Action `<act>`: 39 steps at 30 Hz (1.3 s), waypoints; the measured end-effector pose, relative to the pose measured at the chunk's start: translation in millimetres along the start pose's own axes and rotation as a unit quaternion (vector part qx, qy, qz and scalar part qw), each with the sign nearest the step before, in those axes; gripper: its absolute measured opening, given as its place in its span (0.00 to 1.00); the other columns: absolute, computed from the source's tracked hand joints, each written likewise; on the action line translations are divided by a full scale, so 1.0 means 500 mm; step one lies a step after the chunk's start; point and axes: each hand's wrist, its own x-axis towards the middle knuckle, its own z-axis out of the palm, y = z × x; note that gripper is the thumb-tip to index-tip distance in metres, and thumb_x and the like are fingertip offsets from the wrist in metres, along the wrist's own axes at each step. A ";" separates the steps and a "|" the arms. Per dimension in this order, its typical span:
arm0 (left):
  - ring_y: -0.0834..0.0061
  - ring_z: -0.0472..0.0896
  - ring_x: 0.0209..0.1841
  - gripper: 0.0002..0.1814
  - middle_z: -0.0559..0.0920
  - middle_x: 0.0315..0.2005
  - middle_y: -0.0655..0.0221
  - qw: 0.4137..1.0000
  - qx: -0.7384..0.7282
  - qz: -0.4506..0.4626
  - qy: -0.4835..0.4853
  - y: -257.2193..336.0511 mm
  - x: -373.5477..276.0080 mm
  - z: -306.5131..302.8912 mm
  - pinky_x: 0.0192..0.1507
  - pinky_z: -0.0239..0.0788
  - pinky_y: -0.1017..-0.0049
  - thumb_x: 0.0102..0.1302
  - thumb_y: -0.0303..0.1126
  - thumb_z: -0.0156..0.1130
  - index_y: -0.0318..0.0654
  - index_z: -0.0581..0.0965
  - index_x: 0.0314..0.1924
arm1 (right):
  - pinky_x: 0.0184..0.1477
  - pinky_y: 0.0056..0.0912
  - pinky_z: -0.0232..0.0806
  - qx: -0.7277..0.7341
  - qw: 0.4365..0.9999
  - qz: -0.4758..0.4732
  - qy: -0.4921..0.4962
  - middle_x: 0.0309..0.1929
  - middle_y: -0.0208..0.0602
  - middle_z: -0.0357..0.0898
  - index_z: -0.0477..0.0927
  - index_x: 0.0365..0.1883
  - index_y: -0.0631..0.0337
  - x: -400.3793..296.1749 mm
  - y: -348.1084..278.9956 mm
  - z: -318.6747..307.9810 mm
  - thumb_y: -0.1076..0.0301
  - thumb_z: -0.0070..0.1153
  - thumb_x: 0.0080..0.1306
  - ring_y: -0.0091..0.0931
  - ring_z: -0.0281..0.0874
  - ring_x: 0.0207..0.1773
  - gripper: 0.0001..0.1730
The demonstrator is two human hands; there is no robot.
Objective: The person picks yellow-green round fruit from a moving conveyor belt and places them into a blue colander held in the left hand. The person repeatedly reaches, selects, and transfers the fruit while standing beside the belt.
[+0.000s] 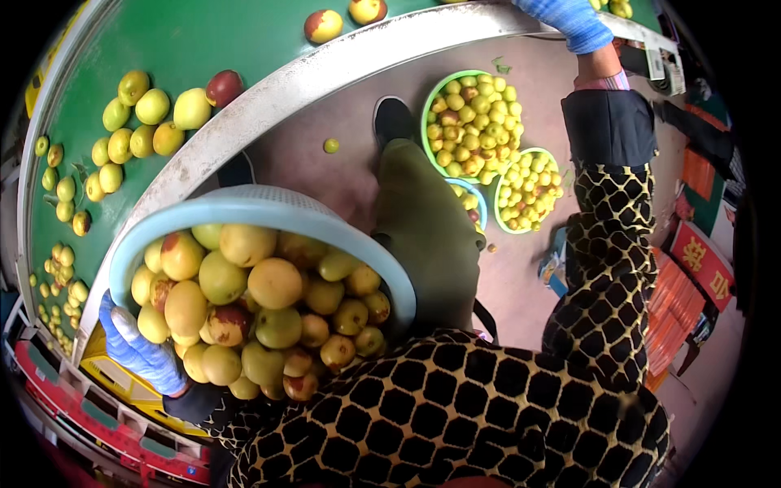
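Note:
My left hand (143, 344), in a blue knitted glove, grips the rim of a light blue plastic colander (201, 210) at lower left. Yellow-green and red-brown jujubes (274, 283) fill this tilted colander, which rests close against my body. At the top right, my right hand (567, 21), gloved likewise, reaches over the metal edge of the green conveyor belt (201, 36). Its fingers are cut off by the upper picture edge, so whether it holds anything is hidden. Loose jujubes (152, 107) lie in groups on the belt.
Full green-rimmed baskets (425, 122) and a smaller blue-rimmed basket (484, 204) stand on the floor beside my leg. A curved white metal rail (293, 73) borders the belt. One jujube (331, 145) lies on the floor. A yellow crate (110, 372) sits below the rail; red crates (55, 390) are at lower left.

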 end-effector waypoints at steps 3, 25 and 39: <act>0.71 0.76 0.41 0.26 0.79 0.39 0.56 0.999 0.033 -0.011 -0.002 -0.005 0.001 -0.021 0.45 0.67 0.71 0.71 0.45 0.44 0.25 0.71 0.51 | 0.43 0.35 0.70 0.261 0.959 0.079 -0.081 0.37 0.41 0.80 0.77 0.46 0.63 0.006 -0.071 -0.012 0.60 0.59 0.60 0.36 0.77 0.38 0.19; 0.71 0.75 0.43 0.23 0.78 0.41 0.58 0.997 0.058 -0.037 0.026 -0.018 -0.025 -0.095 0.48 0.66 0.71 0.72 0.42 0.43 0.26 0.71 0.52 | 0.44 0.37 0.70 0.210 0.952 -0.048 -0.217 0.37 0.42 0.78 0.77 0.46 0.59 -0.180 -0.123 0.578 0.70 0.56 0.57 0.40 0.75 0.44 0.17; 0.67 0.77 0.36 0.22 0.80 0.35 0.54 0.988 0.133 0.076 0.022 -0.100 -0.002 -0.051 0.39 0.67 0.68 0.70 0.39 0.47 0.25 0.72 0.51 | 0.46 0.22 0.70 0.564 0.795 0.212 0.068 0.45 0.32 0.77 0.73 0.53 0.63 -0.175 -0.203 0.166 0.76 0.65 0.52 0.20 0.75 0.44 0.28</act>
